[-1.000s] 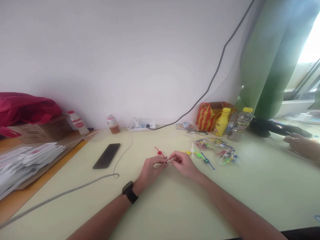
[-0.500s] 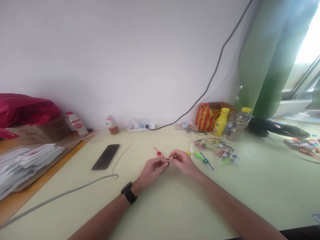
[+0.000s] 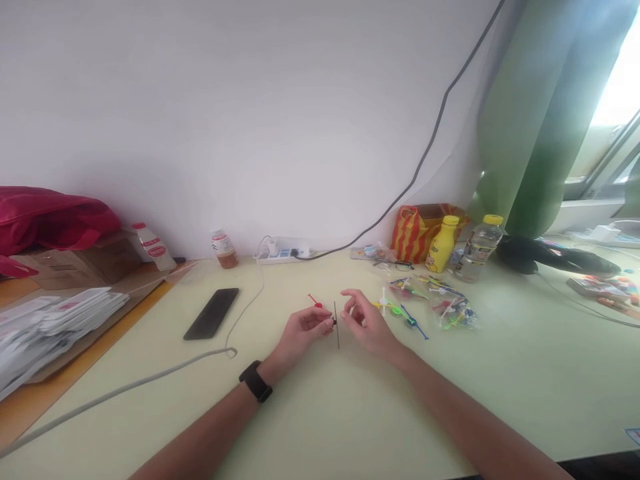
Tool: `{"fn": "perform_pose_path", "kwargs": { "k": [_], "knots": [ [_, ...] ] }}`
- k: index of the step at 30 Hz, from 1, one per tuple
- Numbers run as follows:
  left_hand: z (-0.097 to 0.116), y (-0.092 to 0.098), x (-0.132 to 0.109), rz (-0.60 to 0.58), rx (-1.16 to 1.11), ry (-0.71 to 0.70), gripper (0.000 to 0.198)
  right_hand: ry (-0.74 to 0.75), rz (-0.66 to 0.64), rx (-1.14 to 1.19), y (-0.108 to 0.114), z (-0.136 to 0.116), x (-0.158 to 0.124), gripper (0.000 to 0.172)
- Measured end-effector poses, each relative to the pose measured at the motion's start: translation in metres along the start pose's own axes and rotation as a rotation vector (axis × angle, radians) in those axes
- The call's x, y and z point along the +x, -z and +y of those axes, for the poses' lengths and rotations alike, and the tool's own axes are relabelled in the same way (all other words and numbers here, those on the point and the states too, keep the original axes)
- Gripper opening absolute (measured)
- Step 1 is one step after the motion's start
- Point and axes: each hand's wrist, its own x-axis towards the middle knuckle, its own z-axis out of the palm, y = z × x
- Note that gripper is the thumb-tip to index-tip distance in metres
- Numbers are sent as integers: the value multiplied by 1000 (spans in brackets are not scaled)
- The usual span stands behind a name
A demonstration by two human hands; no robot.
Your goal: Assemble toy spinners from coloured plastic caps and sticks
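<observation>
My left hand [image 3: 303, 331], with a black watch on its wrist, pinches a thin black stick [image 3: 337, 325] that stands nearly upright over the pale green table [image 3: 350, 413]. My right hand [image 3: 364, 319] hovers just to the right of the stick, fingers loosely curled and apart, holding nothing I can see. A red stick piece [image 3: 315, 302] lies on the table just beyond my left hand. Coloured stick pieces [image 3: 400, 311] and small clear bags of them [image 3: 453, 308] lie to the right of my right hand.
A black phone [image 3: 211, 313] and a grey cable [image 3: 125, 387] lie at left, beside stacked white packets [image 3: 45, 320]. Along the wall stand small bottles [image 3: 224, 249], a power strip [image 3: 285, 252], a striped bag [image 3: 417, 230], a yellow bottle [image 3: 442, 244] and a clear bottle [image 3: 477, 248].
My right hand has let go of the black stick and drawn slightly right. The stick, slanted before, now stands nearly upright in my left hand. The other person's hand at far right has left view.
</observation>
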Motion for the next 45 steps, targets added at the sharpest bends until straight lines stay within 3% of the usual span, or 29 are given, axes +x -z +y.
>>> {"fn": "perform_pose_path", "kwargs": {
  "k": [6,9,11,13,14,17,19,24,29,35,42,45],
  "knots": [
    [4,0,-1,6,-15,36,34,75,-42,-62,1,-2,-4,63],
    [5,0,-1,8,-8,38,34,91,-53,-70,1,-2,-5,68],
    [5,0,-1,13,-8,37,34,91,-47,-75,1,-2,-6,58],
    [4,1,-1,22,-10,35,33,55,-64,-85,2,-3,-5,34],
    [3,1,0,33,-13,35,33,14,-92,-82,3,-3,-4,33],
    [1,2,1,58,-18,35,34,-93,-209,-28,6,-5,0,62],
    [-1,2,2,57,-17,32,36,-92,-228,17,7,-6,2,65],
    [1,1,2,58,-24,40,36,-49,-173,-4,6,-6,5,56],
    [6,-1,-1,39,-23,42,35,-29,-191,29,2,-4,3,42],
    [6,0,-2,-12,-32,37,32,-25,-225,24,0,-5,2,39],
    [1,3,0,26,-80,70,30,16,-65,26,2,-3,1,21],
    [2,3,1,20,-99,73,29,27,-54,46,3,-5,-1,31]
  ]
}}
